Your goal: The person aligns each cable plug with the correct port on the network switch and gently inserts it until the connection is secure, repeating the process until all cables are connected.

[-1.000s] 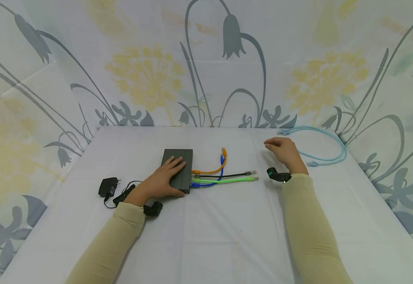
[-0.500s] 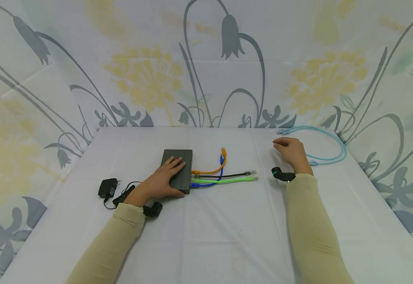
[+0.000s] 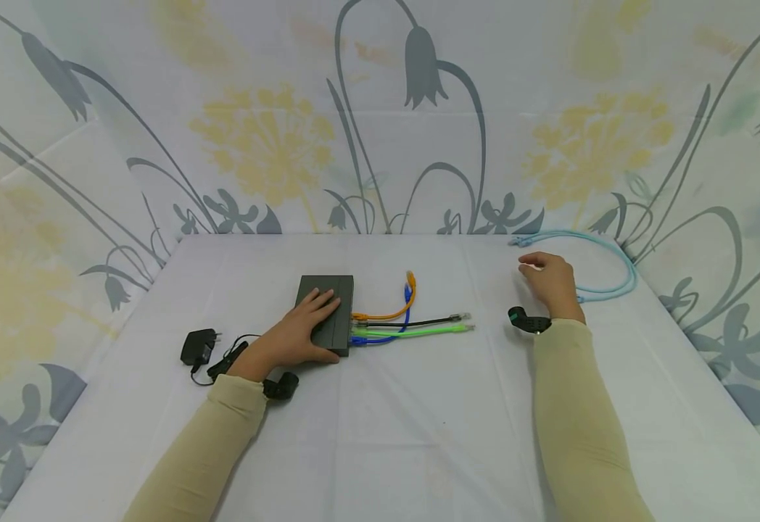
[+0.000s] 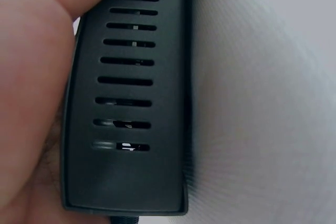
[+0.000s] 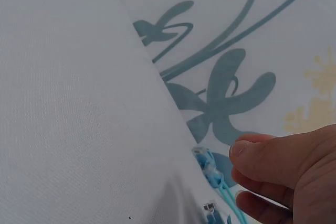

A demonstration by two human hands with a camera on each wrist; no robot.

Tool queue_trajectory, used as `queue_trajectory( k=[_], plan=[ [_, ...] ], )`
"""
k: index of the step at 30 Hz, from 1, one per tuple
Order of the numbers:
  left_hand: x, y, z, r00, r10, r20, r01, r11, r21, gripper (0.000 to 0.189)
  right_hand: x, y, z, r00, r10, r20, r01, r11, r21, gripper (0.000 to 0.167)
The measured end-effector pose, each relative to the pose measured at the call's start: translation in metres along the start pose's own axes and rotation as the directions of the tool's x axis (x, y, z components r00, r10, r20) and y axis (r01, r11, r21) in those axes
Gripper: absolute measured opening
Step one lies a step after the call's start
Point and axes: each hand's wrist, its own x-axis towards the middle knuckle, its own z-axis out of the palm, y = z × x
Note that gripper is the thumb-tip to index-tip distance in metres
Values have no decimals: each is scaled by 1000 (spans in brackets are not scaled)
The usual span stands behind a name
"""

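Observation:
My left hand [image 3: 295,335] lies on a dark grey network switch [image 3: 336,283], fingers spread flat over its top and thumb along its near edge. The left wrist view shows the switch's slotted side [image 4: 126,177] beside the hand. Orange [image 3: 386,315], black [image 3: 419,322], green [image 3: 432,330] and blue [image 3: 380,341] network cables are plugged into its right side, their other ends loose on the cloth. My right hand [image 3: 550,281] hovers, fingers loosely bent and holding nothing, by a coiled light-blue network cable [image 3: 628,279]. In the right wrist view the light-blue cable's plugs [image 5: 207,163] show beyond the fingertips.
A black power adapter [image 3: 198,346] with its bundled cord [image 3: 226,359] lies left of the switch, partly behind the left wrist. White cloth [image 3: 419,435] covers the table. A flower-patterned curtain [image 3: 380,145] stands along the back and both sides.
My right hand has moved to the right, closer over the light-blue cable coil and away from the loose cable ends. The left hand and the switch have stayed in place.

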Motion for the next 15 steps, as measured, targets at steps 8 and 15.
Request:
queue_trajectory(
  k=[8, 15],
  plan=[
    [1, -2, 2, 1000, -5, -3, 5, 1000, 1, 106, 0, 6, 0, 1000, 16, -7, -16, 1000, -11, 38],
    [1, -3, 3, 1000, -1, -6, 1, 1000, -13, 105, -2, 8, -1, 1000, 25, -9, -25, 1000, -19, 41]
  ],
)
